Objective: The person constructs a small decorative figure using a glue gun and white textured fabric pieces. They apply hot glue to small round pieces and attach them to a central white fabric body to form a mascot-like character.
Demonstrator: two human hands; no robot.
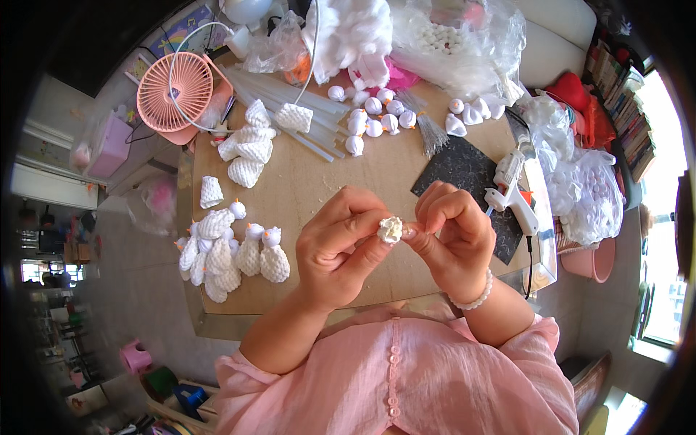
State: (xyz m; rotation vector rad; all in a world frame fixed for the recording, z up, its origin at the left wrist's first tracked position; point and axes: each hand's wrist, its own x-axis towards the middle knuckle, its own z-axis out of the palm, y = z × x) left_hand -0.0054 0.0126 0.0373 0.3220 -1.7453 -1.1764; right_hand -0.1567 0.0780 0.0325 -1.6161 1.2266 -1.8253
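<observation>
Over the middle of the table, my left hand [340, 247] pinches a small, rough, cream-white piece [390, 230] between thumb and fingers. Its surface looks lumpy; the exact material is unclear. My right hand [457, 239], with a beaded bracelet at the wrist, has its thumb and forefinger drawn together at the piece's right edge. Whether they grip anything is too small to tell. Finished-looking crocheted white bird figures [217, 250] with orange beaks lie in a heap left of my left hand, and two more [274, 261] lie nearest to it.
A white glue gun [511, 190] rests on a dark board [457, 168] at right, its cord hanging off the edge. Farther back are white bird heads [374, 128], wires [429, 125], glue sticks [321, 138], crocheted tubes [250, 152], a pink fan [175, 92] and plastic bags [462, 49].
</observation>
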